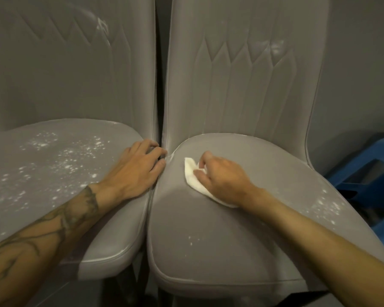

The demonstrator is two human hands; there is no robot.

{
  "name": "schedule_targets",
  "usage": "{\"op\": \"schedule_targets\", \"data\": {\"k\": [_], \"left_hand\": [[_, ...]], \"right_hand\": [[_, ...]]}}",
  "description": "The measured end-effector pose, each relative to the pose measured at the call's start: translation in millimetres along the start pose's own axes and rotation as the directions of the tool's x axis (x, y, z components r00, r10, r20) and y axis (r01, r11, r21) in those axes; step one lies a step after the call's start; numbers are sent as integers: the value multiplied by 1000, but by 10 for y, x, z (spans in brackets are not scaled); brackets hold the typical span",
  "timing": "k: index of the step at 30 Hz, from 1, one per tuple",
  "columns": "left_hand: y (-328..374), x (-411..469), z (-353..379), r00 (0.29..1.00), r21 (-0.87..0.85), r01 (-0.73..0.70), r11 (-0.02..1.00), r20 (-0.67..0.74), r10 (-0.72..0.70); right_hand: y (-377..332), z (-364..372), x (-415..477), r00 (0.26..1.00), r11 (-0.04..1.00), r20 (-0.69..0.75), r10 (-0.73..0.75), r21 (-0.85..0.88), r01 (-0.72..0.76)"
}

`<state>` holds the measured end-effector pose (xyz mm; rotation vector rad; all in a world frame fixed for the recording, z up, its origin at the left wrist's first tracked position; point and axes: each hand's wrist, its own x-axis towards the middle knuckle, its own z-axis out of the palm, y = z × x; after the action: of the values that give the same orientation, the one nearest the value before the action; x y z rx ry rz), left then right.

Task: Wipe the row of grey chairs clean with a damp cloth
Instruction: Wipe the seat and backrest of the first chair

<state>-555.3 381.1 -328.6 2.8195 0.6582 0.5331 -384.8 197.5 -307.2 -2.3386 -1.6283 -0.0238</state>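
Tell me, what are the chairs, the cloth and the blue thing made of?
Chairs: probably faux leather, smooth with slight sheen, stitched seams, piped edges. Cloth: soft white fabric or paper, crumpled under the right hand. Blue thing: likely hard plastic, rigid moulded edges.

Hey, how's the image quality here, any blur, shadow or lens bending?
In the head view the light is dim and warm; the wide lens bows the backs of the grey padded chairs; the right hand gripping the white cloth looks slightly soft; the blue plastic object at the right edge sits in shadow.
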Motion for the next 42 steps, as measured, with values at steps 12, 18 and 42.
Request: {"op": "schedule_targets", "data": {"k": [12,18,42], "left_hand": [[157,-161,166,998,8,24,1000,54,-24],[190,-173,141,998,25,33,999,57,-34],[201,-180,141,997,69,40,997,62,-44]], "right_hand": [[457,-164,-220,991,991,17,130,-31,-129],[-72,84,-440,981,987,-132,-144,46,152],[1138,-313,-200,965,962,-27,263,-77,-264]]}}
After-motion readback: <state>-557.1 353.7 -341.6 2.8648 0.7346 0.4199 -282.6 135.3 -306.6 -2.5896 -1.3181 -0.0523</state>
